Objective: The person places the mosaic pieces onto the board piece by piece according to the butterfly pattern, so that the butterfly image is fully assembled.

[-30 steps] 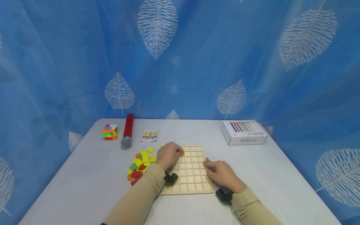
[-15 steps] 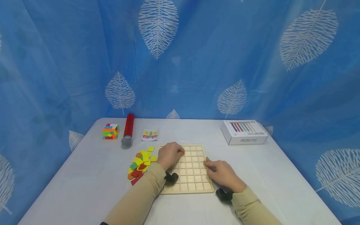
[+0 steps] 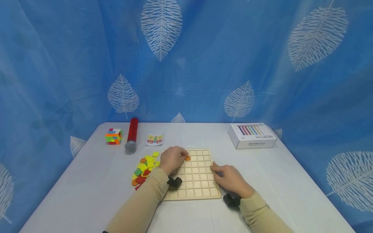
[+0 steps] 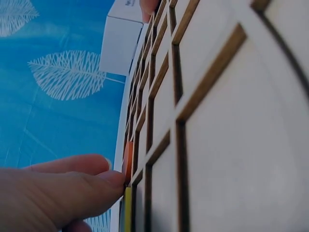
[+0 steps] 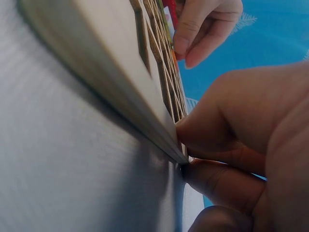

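- Board (image 3: pixel 197 177): lies flat on the white bench (image 3: pixel 291 194), lower centre of the frame; pale grid of square cells.
- Orange tile (image 3: pixel 187 158): positioned on the board, near its upper edge.
- Left hand (image 3: pixel 173 159): over the board's upper left part; thumb and finger nearly closed, thumb tip at the orange tile's edge. Whether it grips the tile cannot be told.
- Yellow tile (image 4: pixel 128 210): on the board, next to the orange tile, bottom of the left wrist view.
- Right hand (image 3: pixel 230 178): right of centre; pinches the board's right edge, thumb above, fingers bent at the side.
- Pile (image 3: pixel 142 167): yellow, red, green and orange tiles, left of the board.
- Upper left of the bench: cube (image 3: pixel 114 136), red microphone (image 3: pixel 132 134), printed card (image 3: pixel 154 139).
- Upper right of the bench: white box (image 3: pixel 253 136).
- Background: blue curtain (image 3: pixel 186 81) with white leaves.
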A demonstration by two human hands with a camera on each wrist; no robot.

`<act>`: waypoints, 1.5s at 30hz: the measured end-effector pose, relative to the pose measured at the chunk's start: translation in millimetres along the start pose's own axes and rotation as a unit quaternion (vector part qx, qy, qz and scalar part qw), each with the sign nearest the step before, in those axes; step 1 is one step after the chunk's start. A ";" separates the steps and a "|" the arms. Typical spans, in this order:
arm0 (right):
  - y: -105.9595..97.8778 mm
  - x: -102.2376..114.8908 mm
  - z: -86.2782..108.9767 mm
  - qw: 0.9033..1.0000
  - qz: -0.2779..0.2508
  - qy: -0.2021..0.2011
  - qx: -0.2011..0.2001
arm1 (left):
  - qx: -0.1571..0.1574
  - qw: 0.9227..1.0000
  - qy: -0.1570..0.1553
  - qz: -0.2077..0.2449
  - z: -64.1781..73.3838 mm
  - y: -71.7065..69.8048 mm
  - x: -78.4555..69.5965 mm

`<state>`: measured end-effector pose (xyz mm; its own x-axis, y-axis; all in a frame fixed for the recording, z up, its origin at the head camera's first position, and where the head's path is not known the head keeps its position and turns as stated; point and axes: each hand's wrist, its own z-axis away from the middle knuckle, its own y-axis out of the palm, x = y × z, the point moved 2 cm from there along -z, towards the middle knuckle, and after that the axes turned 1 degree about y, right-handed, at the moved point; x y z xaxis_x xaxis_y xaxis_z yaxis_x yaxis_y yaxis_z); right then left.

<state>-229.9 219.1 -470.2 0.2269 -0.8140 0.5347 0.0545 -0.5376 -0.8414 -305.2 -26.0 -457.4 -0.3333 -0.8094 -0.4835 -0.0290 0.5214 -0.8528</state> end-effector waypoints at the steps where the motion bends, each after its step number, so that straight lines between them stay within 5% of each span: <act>1: 0.0 0.1 -0.3 1.000 0.002 -0.001 0.000 | -0.002 1.000 0.003 0.000 0.3 0.0 0.0; 8: 0.4 -0.8 -0.4 1.000 0.010 -0.004 -0.001 | -0.023 1.000 0.014 0.004 2.2 -10.6 -0.6; 12: 0.5 -0.7 -0.6 1.000 0.009 -0.004 0.001 | -0.029 0.999 -0.025 0.009 1.2 -32.1 5.1; 18: -0.9 0.0 -0.9 1.000 0.011 -0.001 0.008 | -0.019 0.993 -0.113 0.015 2.9 -74.4 40.8; 23: -2.4 0.7 -1.1 1.000 0.015 -0.003 0.010 | -0.016 0.986 -0.157 0.050 11.2 -94.8 69.2; 30: -2.8 -0.4 -2.0 1.000 0.010 -0.009 0.010 | 0.029 0.983 -0.176 0.050 30.8 -96.5 87.3; 38: -5.8 -2.6 0.0 1.000 0.014 -0.005 0.007 | 0.061 0.983 -0.170 0.027 52.7 -86.5 83.7; 45: -4.4 -0.6 -1.7 1.000 0.006 -0.013 0.010 | 0.055 0.982 -0.178 0.019 59.8 -82.6 85.0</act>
<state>-231.9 221.6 -466.7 0.2528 -0.8139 0.5231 0.0712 -0.5236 -0.8490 -274.7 -154.1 -439.8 0.0199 -0.8434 -0.5369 0.0848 0.5365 -0.8396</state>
